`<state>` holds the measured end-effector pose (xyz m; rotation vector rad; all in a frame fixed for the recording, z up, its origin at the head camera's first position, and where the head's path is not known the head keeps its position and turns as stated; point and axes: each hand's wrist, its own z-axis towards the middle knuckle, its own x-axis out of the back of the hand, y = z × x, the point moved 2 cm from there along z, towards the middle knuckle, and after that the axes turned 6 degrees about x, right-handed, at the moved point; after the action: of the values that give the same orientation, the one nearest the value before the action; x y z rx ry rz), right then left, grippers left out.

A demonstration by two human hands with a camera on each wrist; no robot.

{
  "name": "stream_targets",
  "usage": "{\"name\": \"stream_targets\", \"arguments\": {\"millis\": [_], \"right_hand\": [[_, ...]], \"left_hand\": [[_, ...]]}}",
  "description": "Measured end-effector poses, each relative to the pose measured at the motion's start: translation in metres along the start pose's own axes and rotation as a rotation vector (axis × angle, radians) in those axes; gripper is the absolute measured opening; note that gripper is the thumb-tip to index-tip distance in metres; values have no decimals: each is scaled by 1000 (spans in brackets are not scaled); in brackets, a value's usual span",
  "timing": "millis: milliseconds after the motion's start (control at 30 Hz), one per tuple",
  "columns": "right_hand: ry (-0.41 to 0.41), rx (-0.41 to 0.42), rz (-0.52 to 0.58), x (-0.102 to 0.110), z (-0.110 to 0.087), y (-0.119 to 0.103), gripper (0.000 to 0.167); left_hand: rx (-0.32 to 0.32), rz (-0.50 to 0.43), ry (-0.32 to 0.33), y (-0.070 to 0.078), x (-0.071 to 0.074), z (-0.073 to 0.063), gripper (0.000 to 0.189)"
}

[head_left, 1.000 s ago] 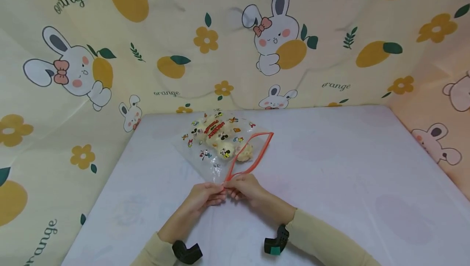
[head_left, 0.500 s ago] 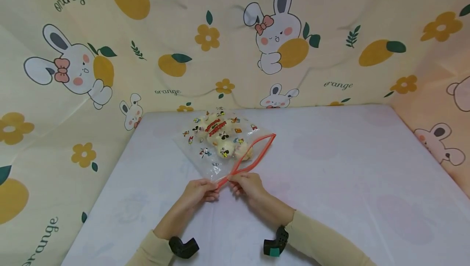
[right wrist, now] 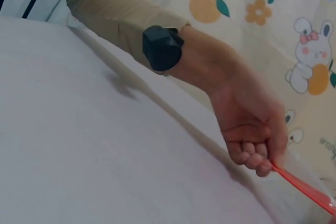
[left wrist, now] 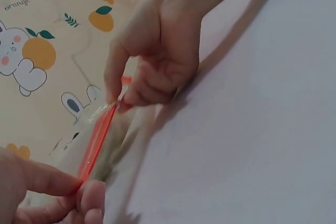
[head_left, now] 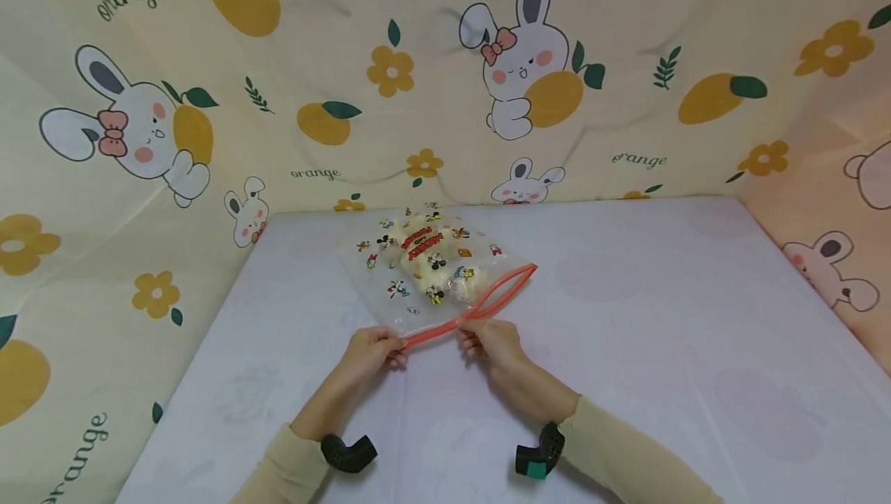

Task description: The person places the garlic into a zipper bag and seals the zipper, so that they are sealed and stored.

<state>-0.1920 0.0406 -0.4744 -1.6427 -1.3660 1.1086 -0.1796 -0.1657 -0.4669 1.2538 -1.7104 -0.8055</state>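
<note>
A clear zip bag (head_left: 376, 287) printed with small cartoon figures lies on the table, several pale round pieces (head_left: 435, 276) inside it. Its red zip strip (head_left: 433, 332) runs along the near edge. My left hand (head_left: 372, 351) pinches the strip's left end between thumb and index finger. Further right, my right hand (head_left: 494, 342) pinches the same strip. Between the hands the strip's two sides lie together; right of the right hand they part into a loop. In the left wrist view the red strip (left wrist: 97, 142) stretches straight from one hand to the other.
A white cloth covers the table (head_left: 626, 349). Behind it hangs a curtain (head_left: 431, 102) printed with rabbits and oranges, which meets the table's back edge just beyond the bag. A black wrist camera (head_left: 539, 450) sits on each forearm.
My right hand has moved right along the red strip, away from the left hand. The joined stretch between them has grown longer and the loop narrower. The bag has shifted slightly right.
</note>
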Motion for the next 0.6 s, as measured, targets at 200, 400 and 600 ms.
{"name": "stream_targets", "arguments": {"millis": [200,400,600], "right_hand": [[36,-1,16,15,5,-6,13],[-64,-27,-22,28,8,-9,14],[-220,-58,-11,37,8,-11,11]], "left_hand": [[-8,-14,37,0,9,6,16],[-6,-24,13,-2,19,13,19],[15,-23,-44,-4,21,11,23]]}}
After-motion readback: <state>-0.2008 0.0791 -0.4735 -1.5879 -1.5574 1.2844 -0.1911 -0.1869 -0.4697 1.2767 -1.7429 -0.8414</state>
